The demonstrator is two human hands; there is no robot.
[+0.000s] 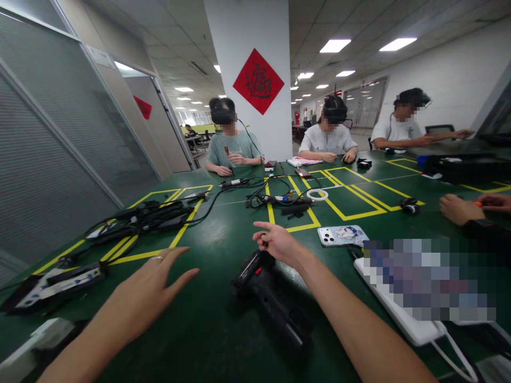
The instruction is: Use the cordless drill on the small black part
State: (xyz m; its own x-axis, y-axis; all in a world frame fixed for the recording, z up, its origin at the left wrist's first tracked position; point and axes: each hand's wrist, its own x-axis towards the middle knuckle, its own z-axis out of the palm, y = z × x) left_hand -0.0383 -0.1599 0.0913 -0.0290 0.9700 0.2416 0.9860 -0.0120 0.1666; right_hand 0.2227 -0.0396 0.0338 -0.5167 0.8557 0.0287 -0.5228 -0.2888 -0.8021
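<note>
My left hand hovers above the green table with fingers stretched and thumb apart, holding nothing. A ring sits on one finger. My right hand is just beyond a black cordless drill, its index finger pointing left and the other fingers curled. Something small and dark shows at those curled fingers, too small to name. The drill, with a red button on its body, lies on its side between my forearms, its handle toward me. Whether my right hand touches it, I cannot tell.
Black cables are heaped at left, near a power strip. More cables and a white ring-shaped roll lie ahead. A phone and a white power bank are at right. Several people sit around the table; another person's hands appear at right.
</note>
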